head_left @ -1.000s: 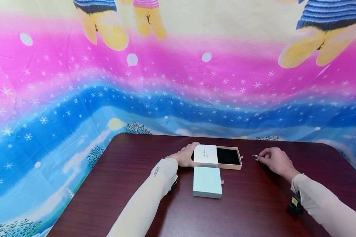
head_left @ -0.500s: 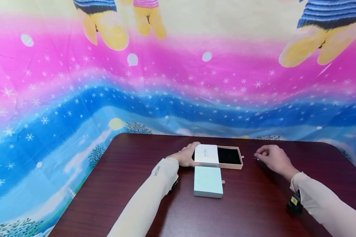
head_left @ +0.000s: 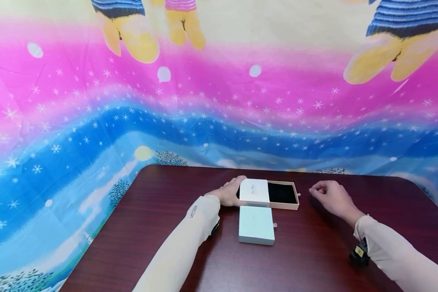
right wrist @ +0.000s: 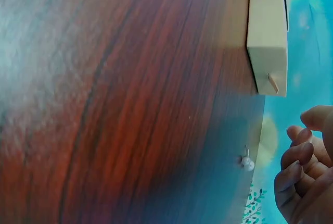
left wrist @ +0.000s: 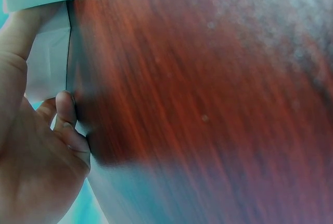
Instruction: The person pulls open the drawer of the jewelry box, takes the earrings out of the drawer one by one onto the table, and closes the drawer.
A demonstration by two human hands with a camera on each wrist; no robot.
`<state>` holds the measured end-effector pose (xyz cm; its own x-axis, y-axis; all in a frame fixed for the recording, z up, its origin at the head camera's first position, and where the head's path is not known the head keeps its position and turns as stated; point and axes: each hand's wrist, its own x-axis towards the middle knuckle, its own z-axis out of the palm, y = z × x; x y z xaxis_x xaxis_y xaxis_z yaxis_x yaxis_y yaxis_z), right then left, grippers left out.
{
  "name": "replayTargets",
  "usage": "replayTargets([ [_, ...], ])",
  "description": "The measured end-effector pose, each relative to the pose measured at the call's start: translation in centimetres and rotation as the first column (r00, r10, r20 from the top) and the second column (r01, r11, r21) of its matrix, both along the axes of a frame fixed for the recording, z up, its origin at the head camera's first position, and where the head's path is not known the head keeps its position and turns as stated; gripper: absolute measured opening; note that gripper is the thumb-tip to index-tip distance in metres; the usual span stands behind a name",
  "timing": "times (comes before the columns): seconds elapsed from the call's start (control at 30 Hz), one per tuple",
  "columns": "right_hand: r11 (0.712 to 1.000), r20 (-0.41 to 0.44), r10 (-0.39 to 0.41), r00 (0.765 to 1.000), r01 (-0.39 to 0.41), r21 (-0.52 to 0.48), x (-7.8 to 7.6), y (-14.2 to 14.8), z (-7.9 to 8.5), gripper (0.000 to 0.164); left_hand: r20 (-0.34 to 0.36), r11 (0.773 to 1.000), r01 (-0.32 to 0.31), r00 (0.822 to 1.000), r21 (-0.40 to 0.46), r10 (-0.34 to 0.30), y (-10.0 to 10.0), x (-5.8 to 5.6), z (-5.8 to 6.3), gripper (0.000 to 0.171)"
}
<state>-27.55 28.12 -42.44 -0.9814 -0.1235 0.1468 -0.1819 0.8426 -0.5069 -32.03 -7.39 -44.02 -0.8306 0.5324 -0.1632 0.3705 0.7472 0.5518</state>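
Observation:
My left hand (head_left: 228,193) grips the left end of a white box sleeve (head_left: 253,190), thumb on the near side. A cardboard drawer (head_left: 284,204) with a black cushion (head_left: 282,193) sticks out of its right side. My right hand (head_left: 332,196) hovers to the right of the drawer, fingers curled, thumb and index tips close together. I cannot tell whether something tiny is between them. In the right wrist view a small pearl earring (right wrist: 247,162) lies on the table beside the fingers, apart from them; the head view hides it.
A closed pale mint box (head_left: 256,224) with a small ribbon tab sits just in front of the white one. The dark wooden table (head_left: 190,174) ends at a back edge against a colourful printed cloth (head_left: 219,101).
My right hand has shifted slightly left toward the drawer, and the tiny metal piece seen at its fingertips earlier no longer shows in the head view. My left hand and the boxes stay put.

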Motion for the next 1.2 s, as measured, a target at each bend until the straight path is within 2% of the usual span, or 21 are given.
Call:
replayTargets([
  [0.67,1.0,-0.027,0.021,0.999,-0.021,-0.02,0.3,-1.5,-0.9,0.029,-0.007,1.0,0.018,1.0,-0.013,-0.019,0.2,0.1,0.2,0.092],
  [0.83,1.0,-0.01,0.022,1.0,-0.023,-0.02,0.2,-1.8,-0.9,0.029,-0.005,1.0,0.014,1.0,-0.001,-0.014,0.2,0.0,0.1,0.093],
  [1.1,0.999,0.012,0.016,1.0,-0.016,-0.038,0.1,-2.2,-1.2,0.027,-0.005,1.0,-0.009,1.0,-0.014,0.009,0.2,-0.5,-0.6,0.094],
  [1.2,0.999,0.015,0.016,1.0,-0.016,-0.038,0.1,-2.3,-1.4,0.027,-0.011,1.0,-0.003,1.0,-0.005,0.003,0.2,-0.3,-0.2,0.092],
])
